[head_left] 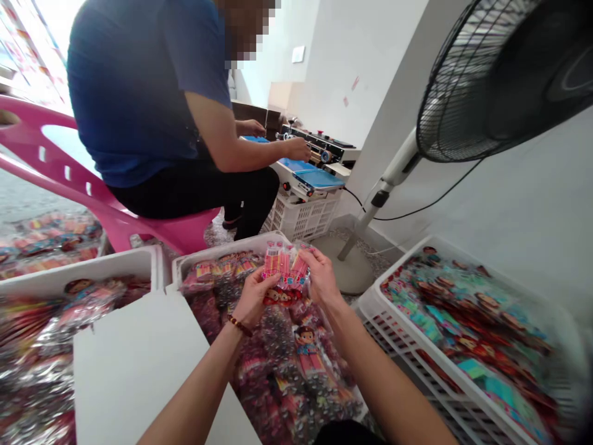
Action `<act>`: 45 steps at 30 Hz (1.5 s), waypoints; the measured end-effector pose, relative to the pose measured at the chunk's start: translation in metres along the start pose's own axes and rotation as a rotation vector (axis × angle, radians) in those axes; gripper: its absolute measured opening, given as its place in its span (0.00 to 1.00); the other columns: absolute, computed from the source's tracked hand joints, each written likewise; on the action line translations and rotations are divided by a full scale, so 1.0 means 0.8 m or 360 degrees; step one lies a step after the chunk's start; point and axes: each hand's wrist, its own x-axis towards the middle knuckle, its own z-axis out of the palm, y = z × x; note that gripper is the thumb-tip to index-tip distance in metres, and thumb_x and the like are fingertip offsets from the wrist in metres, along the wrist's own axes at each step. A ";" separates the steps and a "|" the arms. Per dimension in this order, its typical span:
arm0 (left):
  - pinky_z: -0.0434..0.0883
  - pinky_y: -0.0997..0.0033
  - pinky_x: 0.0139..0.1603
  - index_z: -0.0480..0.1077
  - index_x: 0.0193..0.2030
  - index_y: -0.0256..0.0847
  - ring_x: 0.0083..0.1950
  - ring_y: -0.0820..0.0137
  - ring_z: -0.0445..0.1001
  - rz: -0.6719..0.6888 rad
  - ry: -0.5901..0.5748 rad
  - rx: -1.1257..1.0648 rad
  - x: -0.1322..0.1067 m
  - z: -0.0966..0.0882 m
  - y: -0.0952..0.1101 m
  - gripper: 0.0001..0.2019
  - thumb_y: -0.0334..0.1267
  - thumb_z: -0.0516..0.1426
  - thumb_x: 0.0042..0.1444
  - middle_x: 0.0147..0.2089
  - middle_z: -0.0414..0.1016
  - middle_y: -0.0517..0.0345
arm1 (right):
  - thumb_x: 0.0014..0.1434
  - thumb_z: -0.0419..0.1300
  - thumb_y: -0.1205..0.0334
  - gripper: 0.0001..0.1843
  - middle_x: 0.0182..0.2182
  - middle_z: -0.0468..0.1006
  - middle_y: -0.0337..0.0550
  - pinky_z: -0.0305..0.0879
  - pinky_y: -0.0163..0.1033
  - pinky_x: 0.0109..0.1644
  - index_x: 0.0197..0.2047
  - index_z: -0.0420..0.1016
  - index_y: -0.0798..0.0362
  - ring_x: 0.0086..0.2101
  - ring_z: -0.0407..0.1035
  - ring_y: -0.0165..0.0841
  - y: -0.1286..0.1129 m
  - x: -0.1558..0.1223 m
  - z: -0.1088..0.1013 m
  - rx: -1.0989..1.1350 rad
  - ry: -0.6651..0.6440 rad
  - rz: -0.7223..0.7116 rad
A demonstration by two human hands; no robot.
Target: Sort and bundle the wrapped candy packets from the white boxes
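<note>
Between my two hands is a small bunch of clear printed packets (286, 272) with pink and yellow sticks inside and cartoon faces along the lower edge. My left hand (254, 295) is closed on their left side, thumb on top. My right hand (320, 277) pinches the upper right side. Below them stands a white crate (178, 267) filled with similar shiny packets (259, 364). One packet with a cartoon figure (308, 349) lies face up under my right forearm. The undersides of the held packets are hidden.
A co-worker in a blue shirt (139, 80) sits on a pink chair (115, 216) at a machine (319, 154). A fan (463, 93) stands right, beside a crate of green and red packets (412, 327). A white board (139, 371) lies left, near another filled crate (115, 267).
</note>
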 end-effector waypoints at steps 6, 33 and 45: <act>0.74 0.74 0.34 0.77 0.37 0.37 0.28 0.72 0.76 -0.0172 -0.0049 -0.0033 -0.004 0.001 0.005 0.21 0.40 0.74 0.35 0.32 0.82 0.57 | 0.44 0.70 0.55 0.13 0.25 0.77 0.35 0.66 0.36 0.36 0.29 0.75 0.53 0.26 0.68 0.30 -0.006 -0.001 -0.003 0.0019 -0.0051 0.0043; 0.74 0.73 0.32 0.78 0.36 0.36 0.28 0.71 0.77 -0.0206 -0.0041 -0.0037 0.004 -0.009 -0.003 0.21 0.45 0.73 0.37 0.30 0.81 0.56 | 0.41 0.74 0.56 0.16 0.26 0.80 0.37 0.72 0.40 0.38 0.31 0.77 0.53 0.28 0.74 0.34 0.009 0.004 -0.002 0.0226 0.0011 0.0208; 0.68 0.78 0.30 0.77 0.32 0.36 0.26 0.76 0.70 -0.0146 -0.0115 0.0190 0.011 -0.021 -0.021 0.23 0.52 0.73 0.36 0.27 0.77 0.60 | 0.47 0.69 0.48 0.18 0.25 0.77 0.33 0.66 0.33 0.33 0.33 0.76 0.53 0.25 0.67 0.27 0.026 -0.001 0.018 -0.0023 -0.0080 0.0101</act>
